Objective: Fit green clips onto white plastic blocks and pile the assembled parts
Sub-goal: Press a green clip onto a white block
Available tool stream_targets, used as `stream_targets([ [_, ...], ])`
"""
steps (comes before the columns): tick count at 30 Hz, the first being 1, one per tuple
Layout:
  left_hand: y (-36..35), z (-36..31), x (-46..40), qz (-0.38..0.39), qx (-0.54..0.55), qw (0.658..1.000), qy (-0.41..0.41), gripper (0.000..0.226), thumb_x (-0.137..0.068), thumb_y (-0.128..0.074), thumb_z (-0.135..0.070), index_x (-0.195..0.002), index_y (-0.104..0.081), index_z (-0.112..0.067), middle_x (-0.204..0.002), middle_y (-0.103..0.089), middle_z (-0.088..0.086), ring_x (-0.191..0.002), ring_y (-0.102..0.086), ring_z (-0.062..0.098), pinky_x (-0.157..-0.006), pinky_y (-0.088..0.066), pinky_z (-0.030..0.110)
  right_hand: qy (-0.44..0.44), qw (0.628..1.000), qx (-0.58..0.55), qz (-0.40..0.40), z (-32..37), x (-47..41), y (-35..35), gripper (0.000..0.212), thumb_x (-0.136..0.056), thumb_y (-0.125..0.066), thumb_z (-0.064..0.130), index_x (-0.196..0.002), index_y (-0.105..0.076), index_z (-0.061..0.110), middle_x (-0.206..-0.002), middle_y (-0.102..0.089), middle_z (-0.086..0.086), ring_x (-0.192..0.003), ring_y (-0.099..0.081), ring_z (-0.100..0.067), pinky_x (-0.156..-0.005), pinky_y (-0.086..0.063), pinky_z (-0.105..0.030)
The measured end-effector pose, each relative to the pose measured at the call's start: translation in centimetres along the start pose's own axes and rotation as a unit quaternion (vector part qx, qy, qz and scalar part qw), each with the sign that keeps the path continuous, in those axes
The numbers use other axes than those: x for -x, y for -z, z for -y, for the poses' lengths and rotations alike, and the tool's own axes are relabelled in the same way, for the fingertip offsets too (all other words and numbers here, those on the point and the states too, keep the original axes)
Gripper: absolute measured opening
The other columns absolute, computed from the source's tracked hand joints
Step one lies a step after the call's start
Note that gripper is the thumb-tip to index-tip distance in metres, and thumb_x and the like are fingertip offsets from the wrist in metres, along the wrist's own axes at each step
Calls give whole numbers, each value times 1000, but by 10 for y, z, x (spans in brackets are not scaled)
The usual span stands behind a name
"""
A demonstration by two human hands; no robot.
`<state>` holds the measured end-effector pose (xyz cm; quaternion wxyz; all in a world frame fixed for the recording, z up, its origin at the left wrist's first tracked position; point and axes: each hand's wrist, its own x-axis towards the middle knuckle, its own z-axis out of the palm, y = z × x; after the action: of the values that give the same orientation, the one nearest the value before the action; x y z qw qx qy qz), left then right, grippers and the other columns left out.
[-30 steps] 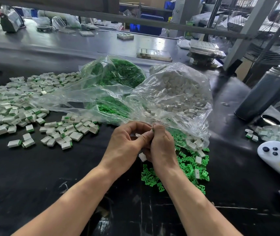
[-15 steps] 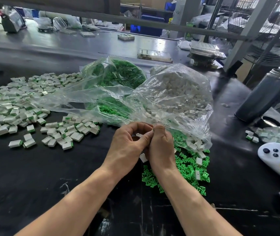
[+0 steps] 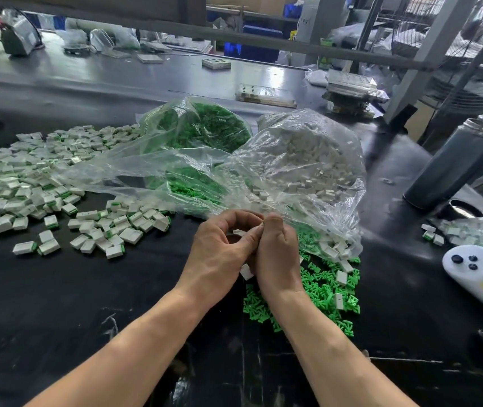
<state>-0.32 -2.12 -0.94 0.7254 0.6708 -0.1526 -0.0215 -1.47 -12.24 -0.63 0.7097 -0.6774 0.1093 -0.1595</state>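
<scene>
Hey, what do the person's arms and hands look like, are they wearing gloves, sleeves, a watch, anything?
Nothing worn shows. Both forearms are bare right up to the bottom edge of the picture, with no sleeves in view. The left hand and right hand have no gloves, and no watch, wristband or ring can be seen on them.

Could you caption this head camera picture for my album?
Both hands pinch a small part between a finished pile and loose green clips.

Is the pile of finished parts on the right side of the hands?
No, the finished parts lie left of both hands.
</scene>
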Motion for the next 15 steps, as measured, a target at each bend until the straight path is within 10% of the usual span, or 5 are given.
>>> stream_targets([
  [15,-2,2,0,1,12,1000,9,6,-93,-76,-23,-90,-76,-28,-101,-79,-3,-89,-77,21,-78,-62,40,-17,999,-30,0,1,1,-2,51,-91,-35,35,-82,-83,21,-75,-78,-2,-71,-73,-13,-59,-54,-27],
])
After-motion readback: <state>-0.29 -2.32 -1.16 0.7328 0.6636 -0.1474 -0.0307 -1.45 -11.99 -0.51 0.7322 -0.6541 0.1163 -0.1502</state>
